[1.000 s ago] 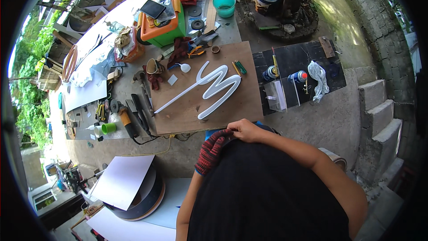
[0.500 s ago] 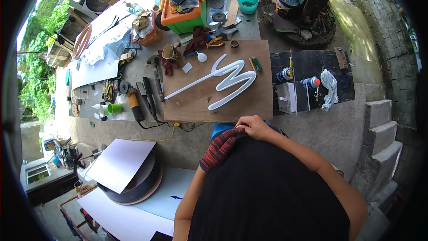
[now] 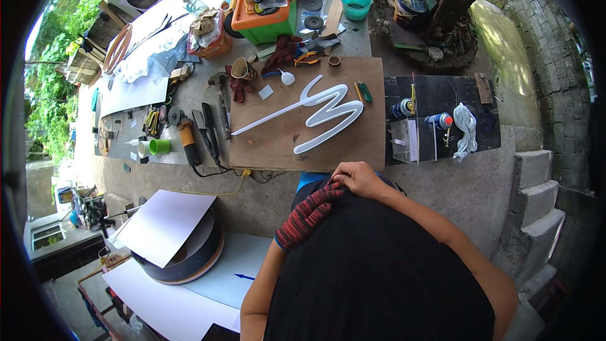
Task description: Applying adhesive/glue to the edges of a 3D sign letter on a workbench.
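A red-and-black knitted work glove [image 3: 302, 222] covers my left hand [image 3: 309, 213], whose fingers stretch out towards the right in front of my black shirt. My bare right hand [image 3: 357, 179] has its fingers closed on the tip of that glove. Both hands meet just off the near edge of the brown wooden board [image 3: 265, 155]. On the board lies a white, script-like curved piece [image 3: 328, 121] with raised edges. Close to it are a white squeeze bottle [image 3: 286, 78], a small white square [image 3: 266, 92] and a green-handled tool [image 3: 365, 92].
An angle grinder [image 3: 187, 142], hammer [image 3: 221, 104] and green cup [image 3: 160, 146] lie left of the board. Behind it stands an orange-and-green toolbox [image 3: 265, 22]. Spray cans [image 3: 438, 120] rest on the dark side table [image 3: 483, 104]. Concrete steps [image 3: 533, 180] rise at right.
My hands stay together, with the gloved left hand slightly lower and farther left. The view has shifted a little; the things on the board lie as before.
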`<state>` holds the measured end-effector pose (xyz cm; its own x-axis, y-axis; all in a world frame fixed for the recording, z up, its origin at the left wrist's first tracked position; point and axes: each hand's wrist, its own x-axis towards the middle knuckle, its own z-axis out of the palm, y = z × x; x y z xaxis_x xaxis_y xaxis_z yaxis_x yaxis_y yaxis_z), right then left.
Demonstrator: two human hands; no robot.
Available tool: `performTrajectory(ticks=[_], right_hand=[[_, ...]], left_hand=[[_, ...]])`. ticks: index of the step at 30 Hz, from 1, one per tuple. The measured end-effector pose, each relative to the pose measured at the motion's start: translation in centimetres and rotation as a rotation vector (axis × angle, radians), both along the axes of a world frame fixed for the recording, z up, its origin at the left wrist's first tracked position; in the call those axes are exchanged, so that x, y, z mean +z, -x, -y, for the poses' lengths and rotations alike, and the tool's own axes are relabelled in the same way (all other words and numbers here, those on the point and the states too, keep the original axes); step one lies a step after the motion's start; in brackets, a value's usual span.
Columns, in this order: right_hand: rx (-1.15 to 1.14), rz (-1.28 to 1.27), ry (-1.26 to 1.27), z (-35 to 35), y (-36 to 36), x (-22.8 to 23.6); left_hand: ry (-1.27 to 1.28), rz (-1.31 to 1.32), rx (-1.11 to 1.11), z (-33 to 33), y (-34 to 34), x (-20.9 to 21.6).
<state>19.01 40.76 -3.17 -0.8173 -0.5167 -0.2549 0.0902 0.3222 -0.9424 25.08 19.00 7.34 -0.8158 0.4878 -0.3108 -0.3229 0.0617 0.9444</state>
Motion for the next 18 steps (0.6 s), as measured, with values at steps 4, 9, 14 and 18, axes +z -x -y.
performTrajectory(ticks=[4,9,14,18], right_hand=[[0.029,-0.050,-0.018,-0.1,0.3,0.6],[0.115,0.095,0.081,-0.7,0.7,0.2],[0.137,0.051,0.137,-0.7,1.4,1.8],[0.143,0.065,0.211,-0.7,2.1,4.1]], left_hand=[[0.009,0.001,0.005,0.1,0.0,-0.1],[0.003,0.067,0.004,0.4,-0.1,-0.3],[0.071,0.048,0.062,0.4,0.0,0.1],[0.059,0.059,0.076,0.2,0.1,0.0]])
